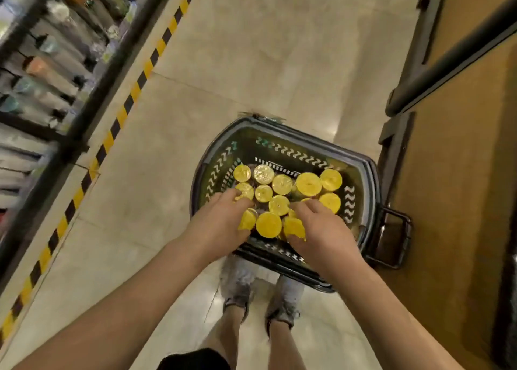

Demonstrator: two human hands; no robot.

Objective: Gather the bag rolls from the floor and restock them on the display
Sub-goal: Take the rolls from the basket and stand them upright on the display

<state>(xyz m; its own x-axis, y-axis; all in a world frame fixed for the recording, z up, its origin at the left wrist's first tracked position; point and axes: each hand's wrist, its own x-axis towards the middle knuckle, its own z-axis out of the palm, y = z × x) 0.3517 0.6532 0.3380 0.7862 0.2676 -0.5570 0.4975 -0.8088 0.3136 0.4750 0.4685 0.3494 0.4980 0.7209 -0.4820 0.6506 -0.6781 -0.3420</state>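
Observation:
A dark shopping basket [282, 127] stands on the tiled floor in front of my feet. Several yellow bag rolls [307, 184] stand upright inside it, packed close together. My left hand [221, 224] reaches into the basket's near left side, its fingers curled round a yellow roll [247, 220]. My right hand [321, 227] is in the near right side, its fingers and thumb curled round another yellow roll [293, 227]. One more roll [268, 224] stands between the two hands.
A shelf unit [42, 70] with hanging goods runs along the left, edged by a yellow-and-black floor stripe [134, 92]. A brown wooden display [458, 145] with dark trim stands at the right. The basket's handle [391, 238] hangs down on its right side.

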